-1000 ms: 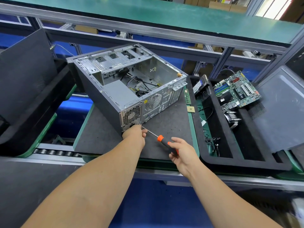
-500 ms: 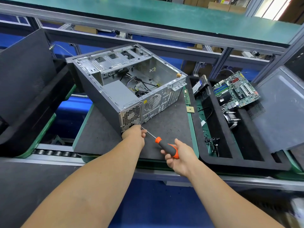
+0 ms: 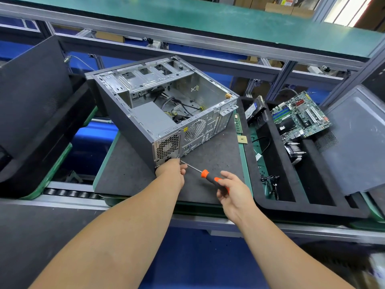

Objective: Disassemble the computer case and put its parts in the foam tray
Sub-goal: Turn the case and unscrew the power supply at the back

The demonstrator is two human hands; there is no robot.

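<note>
Head view: A person works a rear-panel screw on an opened computer case, which lies on its side on a dark mat atop the table, its open side up so the interior can be reached from above. The left hand sits at the case's lower rear corner, just below the power-supply grille, fingers curled at the point where the screwdriver tip meets the metal, apparently steadying the tip or catching the screw; whether it pinches anything cannot be told. The right hand holds the orange-and-black handle loosely, thumb and fingers partly spread around it, a hold that suits twirling the tool between turns. The shaft runs low and nearly flat toward the case, in line with a screw set into the back panel.

Cables and the power supply remain inside the case, so the job looks well under way but unfinished. Just to the right stands the black foam tray, placed near for short transfers. It already carries a motherboard, a drive propped at its far end, a finned heatsink and loose wires in a long slot. A memory stick and a small gold-coloured chip lie on the mat's right edge.
</note>
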